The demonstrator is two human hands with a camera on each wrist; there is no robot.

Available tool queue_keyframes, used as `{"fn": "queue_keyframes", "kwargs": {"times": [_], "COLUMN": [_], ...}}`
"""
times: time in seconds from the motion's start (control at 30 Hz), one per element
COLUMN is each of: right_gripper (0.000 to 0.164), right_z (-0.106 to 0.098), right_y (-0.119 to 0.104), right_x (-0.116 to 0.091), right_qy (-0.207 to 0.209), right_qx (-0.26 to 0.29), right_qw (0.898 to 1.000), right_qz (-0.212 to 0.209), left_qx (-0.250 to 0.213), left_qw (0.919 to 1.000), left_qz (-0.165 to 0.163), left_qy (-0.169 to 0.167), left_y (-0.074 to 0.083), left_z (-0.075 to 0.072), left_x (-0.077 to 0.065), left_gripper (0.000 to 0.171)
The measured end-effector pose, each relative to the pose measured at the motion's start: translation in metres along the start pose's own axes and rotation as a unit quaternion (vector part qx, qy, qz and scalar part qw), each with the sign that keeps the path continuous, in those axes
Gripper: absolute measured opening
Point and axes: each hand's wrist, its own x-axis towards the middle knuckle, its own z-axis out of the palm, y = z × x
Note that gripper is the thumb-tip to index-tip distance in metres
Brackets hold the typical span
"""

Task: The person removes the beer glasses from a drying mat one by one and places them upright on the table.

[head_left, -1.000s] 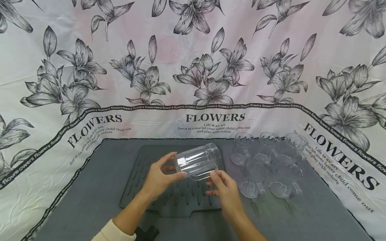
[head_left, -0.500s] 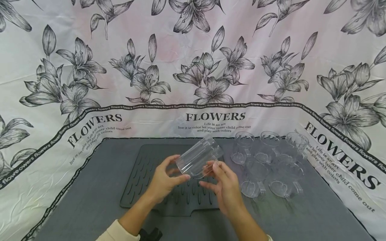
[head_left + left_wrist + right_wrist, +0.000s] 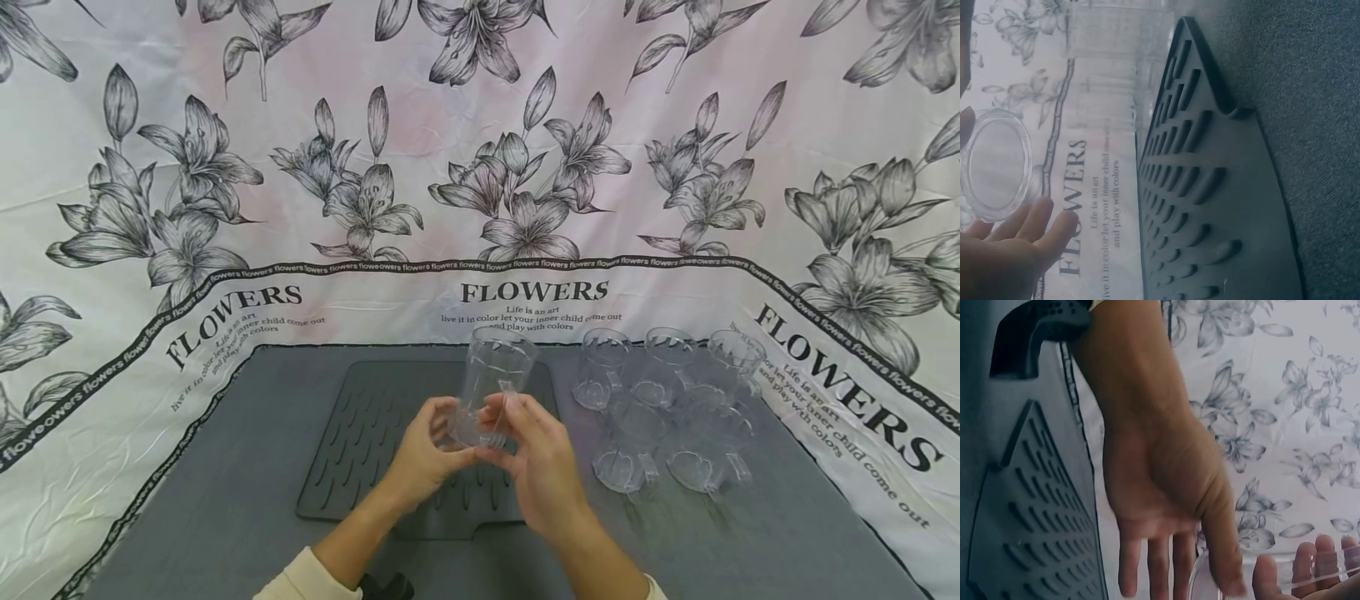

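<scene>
A clear glass mug [image 3: 498, 362] is held above the dark ribbed mat [image 3: 360, 450], nearly upright with its mouth at the top. My left hand [image 3: 423, 458] grips it low on the left side, thumb in front. My right hand [image 3: 551, 475] holds its handle side, fingers beside the handle and thumb near the base. Both thumb tips come close together below the mug; whether they touch I cannot tell. In the left wrist view the mug's round base [image 3: 999, 165] faces the camera. The right wrist view shows the right hand [image 3: 1166, 481] reaching down to the mug.
Several more clear glass mugs [image 3: 626, 471] stand in rows on the grey tabletop [image 3: 225, 467], right of the mat. A flower-printed cloth [image 3: 375, 304] hangs behind and at the sides. A black object [image 3: 388, 586] shows beside the left sleeve.
The mug was lying tilted, mouth up to the right; it has turned to nearly upright and shifted slightly left. My right hand has moved left and closer to my left hand.
</scene>
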Motion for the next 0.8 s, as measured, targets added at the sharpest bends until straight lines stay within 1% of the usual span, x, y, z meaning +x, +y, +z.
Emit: {"fn": "queue_keyframes", "kwargs": {"times": [0.2, 0.3, 0.43, 0.6, 0.8], "right_gripper": [0.035, 0.038, 0.039, 0.036, 0.033], "right_z": [0.006, 0.008, 0.010, 0.012, 0.012], "right_y": [0.002, 0.003, 0.004, 0.005, 0.006], "right_x": [-0.002, -0.003, -0.005, -0.005, -0.004], "right_qy": [-0.003, 0.009, 0.029, 0.052, 0.073], "right_qx": [-0.021, -0.041, -0.055, -0.052, -0.039], "right_qw": [1.000, 0.999, 0.998, 0.997, 0.996], "right_qz": [0.001, 0.006, 0.011, 0.013, 0.010], "left_qx": [0.023, 0.034, 0.044, 0.065, 0.096], "left_qw": [0.9997, 0.9994, 0.9989, 0.9978, 0.9953], "left_qz": [0.007, 0.008, 0.013, 0.010, 0.009], "left_qy": [0.001, 0.002, 0.003, 0.008, 0.011], "left_y": [-0.004, -0.006, -0.007, -0.006, -0.001], "left_z": [0.004, 0.006, 0.008, 0.010, 0.011], "left_x": [0.000, -0.001, -0.003, -0.004, -0.005], "left_gripper": [0.076, 0.076, 0.078, 0.078, 0.074]}}
